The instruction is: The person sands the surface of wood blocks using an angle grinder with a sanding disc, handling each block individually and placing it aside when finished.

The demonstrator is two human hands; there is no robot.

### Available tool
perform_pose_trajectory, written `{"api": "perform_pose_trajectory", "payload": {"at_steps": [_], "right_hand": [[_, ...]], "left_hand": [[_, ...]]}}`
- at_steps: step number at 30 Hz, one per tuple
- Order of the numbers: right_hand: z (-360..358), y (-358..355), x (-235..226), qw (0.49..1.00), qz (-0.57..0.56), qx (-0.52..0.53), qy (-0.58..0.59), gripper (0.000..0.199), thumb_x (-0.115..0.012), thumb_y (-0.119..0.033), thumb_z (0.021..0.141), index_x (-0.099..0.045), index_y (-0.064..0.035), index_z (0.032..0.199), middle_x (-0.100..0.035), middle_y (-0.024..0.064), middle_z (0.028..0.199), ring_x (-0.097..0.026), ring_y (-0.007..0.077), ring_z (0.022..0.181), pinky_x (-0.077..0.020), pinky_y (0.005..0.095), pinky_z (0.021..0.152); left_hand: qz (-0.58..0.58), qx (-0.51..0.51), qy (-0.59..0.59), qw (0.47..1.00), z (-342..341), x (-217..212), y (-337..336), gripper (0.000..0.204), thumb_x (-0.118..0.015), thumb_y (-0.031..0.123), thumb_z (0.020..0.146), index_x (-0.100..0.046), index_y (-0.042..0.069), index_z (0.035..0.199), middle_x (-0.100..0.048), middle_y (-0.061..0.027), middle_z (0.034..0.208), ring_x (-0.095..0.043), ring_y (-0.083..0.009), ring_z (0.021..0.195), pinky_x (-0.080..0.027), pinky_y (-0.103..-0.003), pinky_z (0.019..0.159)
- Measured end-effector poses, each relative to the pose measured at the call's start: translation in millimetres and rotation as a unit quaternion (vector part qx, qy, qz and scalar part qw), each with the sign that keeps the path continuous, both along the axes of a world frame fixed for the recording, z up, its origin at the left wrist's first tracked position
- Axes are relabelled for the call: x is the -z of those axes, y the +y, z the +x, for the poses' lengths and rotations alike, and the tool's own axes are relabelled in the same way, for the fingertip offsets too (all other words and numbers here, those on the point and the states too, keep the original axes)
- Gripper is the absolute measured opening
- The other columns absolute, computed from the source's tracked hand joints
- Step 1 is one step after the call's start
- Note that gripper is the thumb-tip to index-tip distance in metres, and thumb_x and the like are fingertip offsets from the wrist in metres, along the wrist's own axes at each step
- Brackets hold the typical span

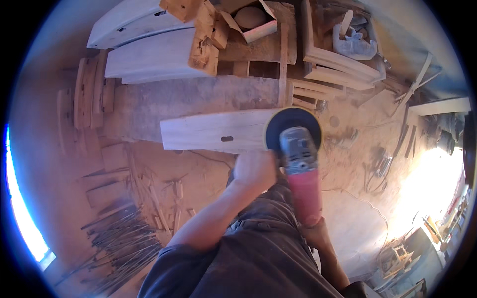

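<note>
A red and grey angle grinder (304, 184) with a broad round sanding disc (276, 130) lies over the right end of a pale wooden board (198, 131). The board has a small oval slot near its middle. My left hand (255, 170) is closed beside the tool's grey head, at the board's near edge, where a side handle would be; the fist hides the handle itself. Around the rear of the red body my right hand (314, 229) is closed, its fingers mostly hidden behind the tool. The disc covers the board's right end.
Beyond the board is a dusty bench top (198, 94) with stacked pale curved boards (154, 57) and an open cardboard box (251, 22). A wooden drawer frame (343, 69) stands far right. Thin rods (121, 248) and offcuts lie on the left floor; a cord (370, 203) crosses the right.
</note>
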State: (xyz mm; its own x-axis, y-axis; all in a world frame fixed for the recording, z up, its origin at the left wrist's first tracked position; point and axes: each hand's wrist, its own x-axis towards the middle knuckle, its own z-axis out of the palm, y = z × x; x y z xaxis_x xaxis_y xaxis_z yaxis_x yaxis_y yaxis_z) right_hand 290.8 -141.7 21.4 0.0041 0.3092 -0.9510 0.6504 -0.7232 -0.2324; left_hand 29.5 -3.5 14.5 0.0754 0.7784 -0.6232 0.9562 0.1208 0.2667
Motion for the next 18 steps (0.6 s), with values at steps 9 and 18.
{"api": "perform_pose_trajectory", "payload": {"at_steps": [9, 18], "right_hand": [[-58.0, 17.6, 10.4, 0.988, 0.106, -0.087, 0.075, 0.053, -0.072, -0.035, 0.081, -0.066, -0.0026, 0.122, -0.072, 0.0279, 0.103, -0.069, 0.0439, 0.103, -0.0535, 0.0503, 0.090], [26.8, -25.1, 0.9, 0.998, 0.026, 0.059, 0.005, 0.017, -0.071, -0.013, 0.071, -0.064, 0.0023, 0.073, -0.062, 0.0089, 0.059, -0.064, 0.0165, 0.058, -0.0495, 0.0359, 0.053]], "left_hand": [[0.013, -0.146, 0.088, 0.985, -82.3, 0.9, -62.1, 0.037, -0.076, 0.037, 0.075, -0.074, 0.011, 0.101, -0.073, -0.0205, 0.087, -0.071, -0.0399, 0.083, -0.057, -0.050, 0.074], [0.040, -0.020, -0.067, 0.997, 23.7, 13.2, -27.6, 0.019, -0.069, 0.020, 0.076, -0.072, 0.005, 0.087, -0.073, -0.0194, 0.083, -0.073, -0.0368, 0.083, -0.058, -0.048, 0.074]]}}
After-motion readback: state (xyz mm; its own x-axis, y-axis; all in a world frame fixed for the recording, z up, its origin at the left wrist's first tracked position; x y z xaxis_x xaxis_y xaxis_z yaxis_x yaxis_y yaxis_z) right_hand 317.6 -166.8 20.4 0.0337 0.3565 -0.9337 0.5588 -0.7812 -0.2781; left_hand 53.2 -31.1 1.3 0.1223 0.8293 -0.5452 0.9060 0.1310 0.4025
